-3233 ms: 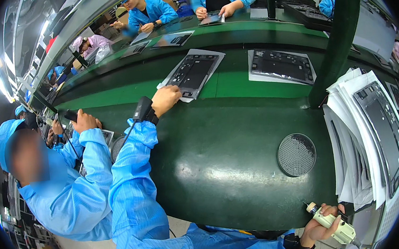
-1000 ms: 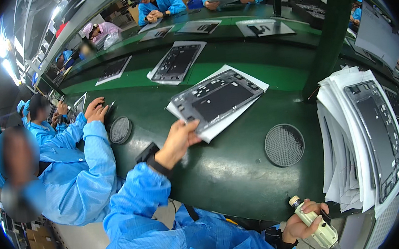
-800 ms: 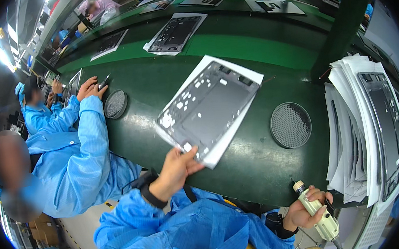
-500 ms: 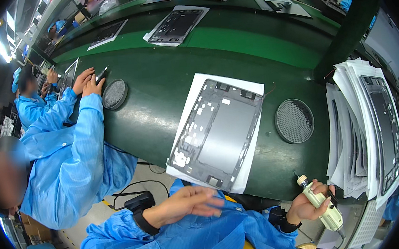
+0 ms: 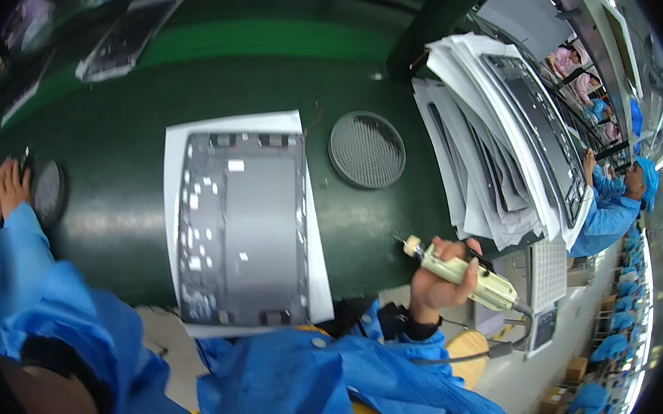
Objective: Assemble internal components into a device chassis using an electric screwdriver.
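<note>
1. Head view, right hand (image 5: 437,283): it is wrapped around a cream electric screwdriver (image 5: 487,291), its fingers hiding part of the body; the thin bit shows only as a fine dark line, well apart from the housing.
2. Left hand: out of the head view, so whether it is open or closed cannot be told.
3. A dark grey tablet housing (image 5: 262,221) lies flat on a white sheet (image 5: 319,287), most of which it covers; the near end reaches past the edge of the green tabletop (image 5: 116,178). The small marks at its near left corner blur together.
4. Right of it stands a round dish (image 5: 367,164); its small contents are too fine to tell apart.
5. The stack of sheets and panels (image 5: 462,164) overlaps itself, so most layers show only as edges.
6. At far left, a co-worker's hand (image 5: 10,188) is smeared beside a second dish (image 5: 49,192); the co-worker's head is cut off.
</note>
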Tool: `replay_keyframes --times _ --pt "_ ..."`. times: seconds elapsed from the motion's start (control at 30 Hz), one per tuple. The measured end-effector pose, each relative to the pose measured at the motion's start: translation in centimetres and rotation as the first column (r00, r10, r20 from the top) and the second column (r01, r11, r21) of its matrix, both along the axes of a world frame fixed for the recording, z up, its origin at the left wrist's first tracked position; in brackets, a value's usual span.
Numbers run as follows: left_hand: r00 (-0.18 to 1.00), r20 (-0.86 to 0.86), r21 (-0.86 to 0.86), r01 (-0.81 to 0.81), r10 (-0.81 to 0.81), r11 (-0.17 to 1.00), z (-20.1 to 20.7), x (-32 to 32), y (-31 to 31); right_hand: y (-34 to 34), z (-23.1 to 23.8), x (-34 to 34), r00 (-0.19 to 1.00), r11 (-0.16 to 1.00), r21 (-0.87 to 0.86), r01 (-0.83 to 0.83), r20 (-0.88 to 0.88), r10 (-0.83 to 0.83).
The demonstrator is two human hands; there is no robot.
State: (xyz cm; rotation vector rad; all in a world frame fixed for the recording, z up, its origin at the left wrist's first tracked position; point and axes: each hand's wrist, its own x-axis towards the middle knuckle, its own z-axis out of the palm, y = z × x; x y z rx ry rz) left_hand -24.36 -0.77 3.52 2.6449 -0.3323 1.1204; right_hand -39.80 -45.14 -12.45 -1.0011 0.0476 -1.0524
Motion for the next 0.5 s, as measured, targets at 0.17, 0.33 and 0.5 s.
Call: replay_keyframes --times 0.17,0.33,0.5 --pt "0.874 0.127 -0.045 0.477 -0.469 0.878 1.7 -9.0 -7.6 0.0 -1.2 -1.7 1.000 0.998 0.065 -0.023 0.003 0.023" --pt "0.653 0.227 -0.056 0.749 -0.722 0.660 2.9 -10.3 -13.1 -2.1 -0.5 -3.3 0.997 1.000 0.009 -0.019 -0.071 0.020" --pt "0.530 0.392 -0.083 0.835 -0.753 0.544 4.2 -8.9 -13.5 -1.8 0.9 -2.6 0.996 1.000 0.026 -0.004 -0.089 0.007"
